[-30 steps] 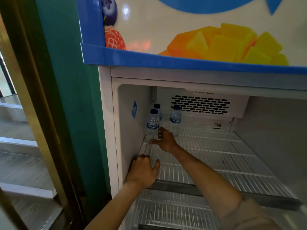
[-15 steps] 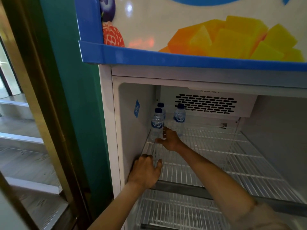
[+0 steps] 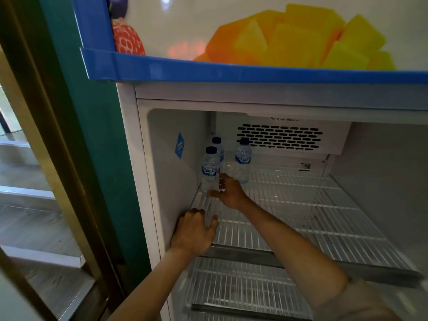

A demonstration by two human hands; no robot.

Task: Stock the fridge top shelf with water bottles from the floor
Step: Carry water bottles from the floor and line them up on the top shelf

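Three water bottles (image 3: 210, 169) stand at the back-left corner of the top shelf (image 3: 301, 205). The right hand (image 3: 228, 193), grip loosely wide, touches the front bottle. The left hand (image 3: 194, 230) grips a clear bottle near the shelf's front edge.

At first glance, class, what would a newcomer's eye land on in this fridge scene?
Probably the bright yellow fruit picture on the fridge's top panel. Next, three water bottles clustered in the back-left corner of the top shelf, with the right hand at the nearest one. The left hand grips something at the shelf's front-left.
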